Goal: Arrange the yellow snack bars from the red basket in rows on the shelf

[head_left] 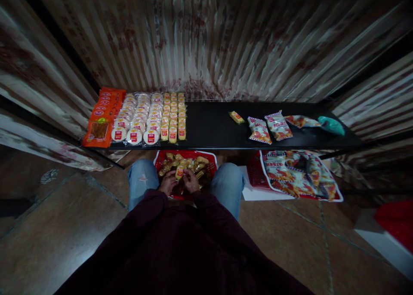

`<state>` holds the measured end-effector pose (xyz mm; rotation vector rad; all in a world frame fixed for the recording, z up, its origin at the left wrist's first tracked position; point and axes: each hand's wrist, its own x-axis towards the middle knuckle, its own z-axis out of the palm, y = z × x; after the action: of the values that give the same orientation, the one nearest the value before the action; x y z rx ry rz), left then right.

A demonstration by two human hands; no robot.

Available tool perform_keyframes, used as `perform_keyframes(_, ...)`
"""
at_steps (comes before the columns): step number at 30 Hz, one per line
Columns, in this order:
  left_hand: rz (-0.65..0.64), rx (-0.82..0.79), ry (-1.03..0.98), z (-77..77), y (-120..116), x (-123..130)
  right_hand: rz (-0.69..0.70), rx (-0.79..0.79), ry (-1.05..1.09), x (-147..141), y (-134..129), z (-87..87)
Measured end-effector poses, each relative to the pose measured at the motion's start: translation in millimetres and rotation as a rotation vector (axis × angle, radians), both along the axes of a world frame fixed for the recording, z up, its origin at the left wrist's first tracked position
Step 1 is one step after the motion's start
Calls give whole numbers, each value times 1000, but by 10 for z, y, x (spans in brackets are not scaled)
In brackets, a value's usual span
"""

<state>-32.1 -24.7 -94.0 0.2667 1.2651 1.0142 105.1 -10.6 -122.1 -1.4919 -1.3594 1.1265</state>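
Observation:
Between my knees is a red basket (211,158) with many small yellow-wrapped snack packs (201,161) in it. Over the basket, my left hand (168,182) pinches one wrapped snack pack (179,172) with a red label. My right hand (191,182) is close against the pack's other side, fingers curled; whether it grips the pack too is hard to make out. On the black shelf (209,129) ahead, similar yellow packs (173,118) stand in tidy columns beside rows of round white wrapped cakes (138,118). A single yellow pack (236,117) lies apart on the shelf.
An orange bag (103,114) lies at the shelf's left end. Striped snack bags (259,130) and a green packet (331,125) lie toward its right. Another red basket (254,170), full of snack bags (297,174), tilts below. Patterned curtains (193,41) hang behind.

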Motion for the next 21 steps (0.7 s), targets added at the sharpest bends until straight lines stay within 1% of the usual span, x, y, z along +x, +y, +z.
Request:
perform_keyframes(5,-8,10,-22,-6,-2,8,-84,-109,100,-5,36,-125)
perform_keyframes(11,-16,8,-46,-42,-6,16,-70,-191,206,17,65,-258)
perform_keyframes(15,-26,21,-43,-77,-19,11,-85,-204,268,14,67,-317)
perform_keyframes(19,-57,41,-4,-103,-34,2,-46,-179,277,15,64,-361)
perform_keyframes(21,-51,57,9,-107,-36,3,-23,-142,253,15,64,-370)
